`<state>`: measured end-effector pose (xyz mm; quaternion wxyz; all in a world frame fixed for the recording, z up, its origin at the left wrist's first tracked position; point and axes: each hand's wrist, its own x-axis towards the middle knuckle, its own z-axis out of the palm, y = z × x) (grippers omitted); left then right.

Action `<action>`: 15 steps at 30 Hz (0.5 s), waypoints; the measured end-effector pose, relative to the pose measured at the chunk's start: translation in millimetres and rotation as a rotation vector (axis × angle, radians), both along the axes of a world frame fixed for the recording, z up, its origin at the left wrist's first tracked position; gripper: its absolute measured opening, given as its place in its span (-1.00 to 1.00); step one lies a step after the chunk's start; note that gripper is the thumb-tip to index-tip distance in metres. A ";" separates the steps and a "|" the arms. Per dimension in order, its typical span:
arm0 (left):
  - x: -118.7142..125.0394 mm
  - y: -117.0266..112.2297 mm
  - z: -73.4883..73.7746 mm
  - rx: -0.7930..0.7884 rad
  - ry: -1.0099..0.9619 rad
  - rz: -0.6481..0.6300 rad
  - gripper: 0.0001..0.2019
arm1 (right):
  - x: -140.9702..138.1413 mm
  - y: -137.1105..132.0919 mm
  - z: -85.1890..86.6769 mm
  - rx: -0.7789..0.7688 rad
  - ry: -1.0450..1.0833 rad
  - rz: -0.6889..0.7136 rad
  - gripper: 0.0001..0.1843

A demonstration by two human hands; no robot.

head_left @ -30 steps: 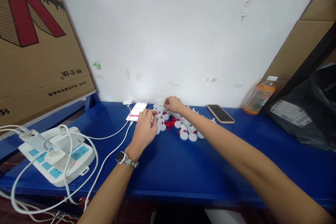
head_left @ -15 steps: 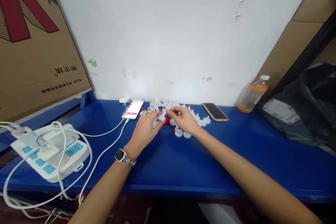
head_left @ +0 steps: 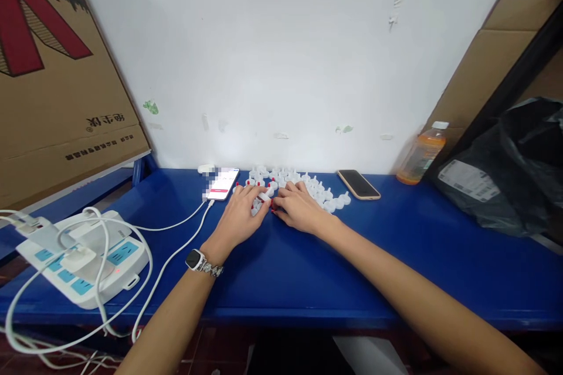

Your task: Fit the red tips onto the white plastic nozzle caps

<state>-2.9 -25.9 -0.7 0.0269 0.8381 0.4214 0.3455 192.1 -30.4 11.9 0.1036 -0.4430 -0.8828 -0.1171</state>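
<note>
Several small white caps point(head_left: 328, 202), some with red tips, lie in a cluster on the blue table point(head_left: 308, 269) near the wall. Among them lie small red pieces point(head_left: 273, 205), mostly hidden by my hands. My left hand point(head_left: 241, 217), with a watch on its wrist, rests at the cluster's left side and pinches a white cap point(head_left: 264, 197) between its fingertips. My right hand point(head_left: 299, 210) lies over the middle of the cluster, fingers curled down and meeting the left fingertips. What the right fingers hold is too small to name.
A lit white phone point(head_left: 222, 183) on a charging cable lies left of the cluster, a dark phone point(head_left: 358, 184) right of it. An orange drink bottle point(head_left: 419, 153) and black bag point(head_left: 510, 181) stand at right. A power strip point(head_left: 83, 261) with cables sits at left, below a cardboard box point(head_left: 57, 70).
My right hand has drawn back from the far side of the cluster to its middle and met my left hand's fingertips. The view has shifted slightly.
</note>
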 end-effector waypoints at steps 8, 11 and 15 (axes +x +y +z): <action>-1.5 0.4 0.4 -0.008 -0.012 0.006 -0.70 | -2.9 -1.9 0.9 -0.009 0.009 0.003 -0.80; -1.4 0.9 -0.2 -0.016 -0.003 0.003 -0.70 | -3.6 -1.7 0.7 -0.016 0.019 0.020 -0.82; -0.8 0.5 -0.2 -0.034 0.003 -0.001 -0.70 | 2.4 -2.2 2.1 -0.020 0.127 0.005 -0.83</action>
